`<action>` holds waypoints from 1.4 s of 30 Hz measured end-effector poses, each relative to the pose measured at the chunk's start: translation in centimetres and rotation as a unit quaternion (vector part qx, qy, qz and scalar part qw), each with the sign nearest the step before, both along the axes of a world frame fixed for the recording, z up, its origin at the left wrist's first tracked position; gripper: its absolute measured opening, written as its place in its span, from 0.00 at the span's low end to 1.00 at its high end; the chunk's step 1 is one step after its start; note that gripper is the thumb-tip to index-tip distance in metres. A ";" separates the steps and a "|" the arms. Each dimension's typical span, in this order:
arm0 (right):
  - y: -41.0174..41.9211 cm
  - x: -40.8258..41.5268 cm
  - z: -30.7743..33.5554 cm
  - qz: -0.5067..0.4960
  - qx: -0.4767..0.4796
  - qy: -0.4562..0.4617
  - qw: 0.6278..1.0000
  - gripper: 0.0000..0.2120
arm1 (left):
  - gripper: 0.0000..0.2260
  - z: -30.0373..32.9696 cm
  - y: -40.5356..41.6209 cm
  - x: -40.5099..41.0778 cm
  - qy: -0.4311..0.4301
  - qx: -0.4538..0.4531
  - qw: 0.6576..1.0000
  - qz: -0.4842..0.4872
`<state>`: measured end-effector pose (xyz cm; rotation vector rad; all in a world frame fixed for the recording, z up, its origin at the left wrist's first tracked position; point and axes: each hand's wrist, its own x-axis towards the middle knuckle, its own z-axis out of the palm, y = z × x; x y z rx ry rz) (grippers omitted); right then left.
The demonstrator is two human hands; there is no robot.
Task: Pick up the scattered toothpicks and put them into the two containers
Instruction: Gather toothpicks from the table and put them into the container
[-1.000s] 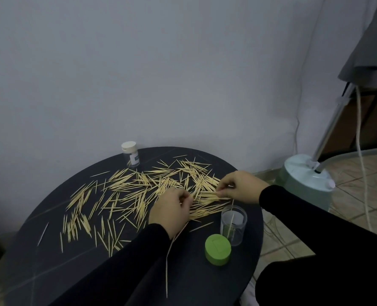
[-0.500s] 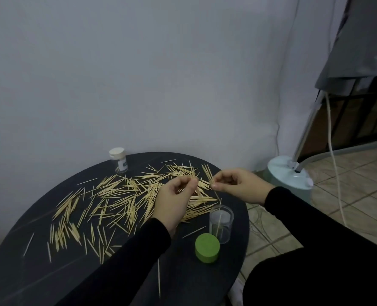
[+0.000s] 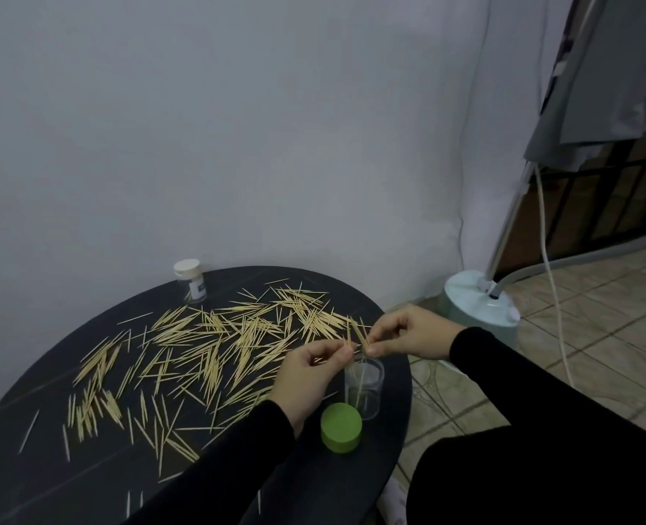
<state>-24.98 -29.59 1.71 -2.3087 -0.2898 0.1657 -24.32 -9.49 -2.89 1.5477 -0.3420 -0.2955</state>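
Toothpicks held in both hands above the open clear container.

Left hand pinched a few toothpicks between thumb and fingertips; right hand pinched the same small bundle from the other side, both just above the clear container at the near right of the worktop. That container already stood with several sticks upright inside, and its green lid lay just beside it. Most scattered toothpicks remained spread over the middle and left of the worktop; the second container, capped white, stood at the far edge. Sticks were judged very light, stiff but snappable, with sharp tips; a mid-shaft pinch was advisable, aligned parallel before lowering.
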 end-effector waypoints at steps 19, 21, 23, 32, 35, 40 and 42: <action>1.2 0.3 0.3 0.015 -0.077 -0.026 0.997 0.09 | 0.06 -0.3 0.7 1.0 -0.064 0.062 0.996 -0.019; 0.9 0.3 0.4 0.017 -0.060 -0.023 0.998 0.08 | 0.06 0.0 1.1 1.1 -0.062 0.061 0.996 -0.034; 0.8 0.4 0.5 0.014 -0.047 -0.017 0.999 0.04 | 0.07 0.2 1.5 1.2 -0.066 0.067 0.995 -0.041; 0.8 3.1 -1.4 -0.021 -0.172 0.015 0.985 0.10 | 0.07 -0.5 3.4 2.6 -0.231 0.449 0.863 -0.028; 1.3 4.0 -2.1 0.012 -0.261 0.043 0.964 0.09 | 0.06 -0.6 3.2 2.3 -0.237 0.493 0.836 -0.052; 1.5 5.5 -2.1 0.036 -0.315 0.027 0.948 0.06 | 0.04 -1.1 3.0 2.7 -0.267 0.499 0.824 -0.020; 1.6 6.0 -2.2 0.047 -0.326 0.007 0.944 0.06 | 0.05 -1.3 3.1 3.0 -0.288 0.507 0.813 0.001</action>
